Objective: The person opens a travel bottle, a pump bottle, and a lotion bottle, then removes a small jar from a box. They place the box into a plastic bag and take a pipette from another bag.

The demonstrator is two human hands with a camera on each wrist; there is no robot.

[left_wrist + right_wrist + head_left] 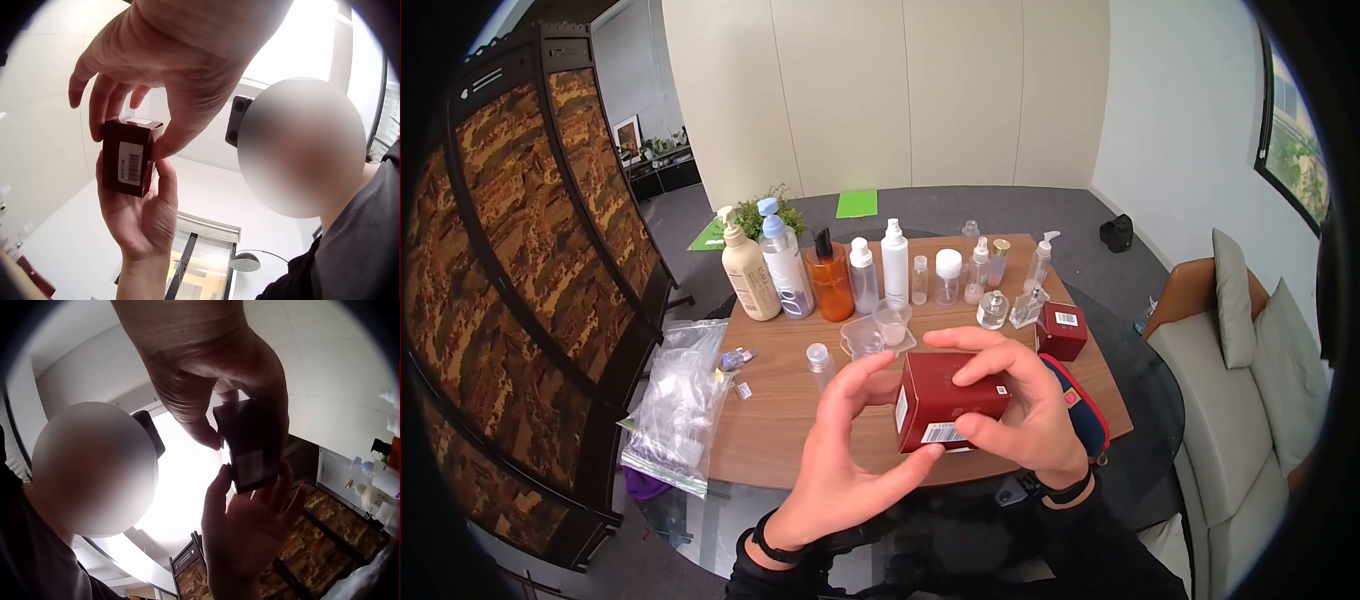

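A small dark red cardboard box (955, 380) with white barcode labels is held up over the near part of the wooden table (770, 440). My right hand (1040, 420) grips its right end, thumb on the near face and fingers over the top. At the opposite end my left hand (840, 460) holds it between thumb and fingers, the thumb at the lower near corner. In the left wrist view the red box (119, 147) stands between both hands, its label showing. The right wrist view has the same box (250, 434) in dark shadow.
Pump bottles, including an amber bottle (829, 285), and several small bottles line the table's far side. Another red box (1062, 332) and a navy pouch (1085, 410) lie right. Left are clear plastic bags (675, 400). A clear lidded case (865, 338) and small bottle (820, 362) sit mid-table.
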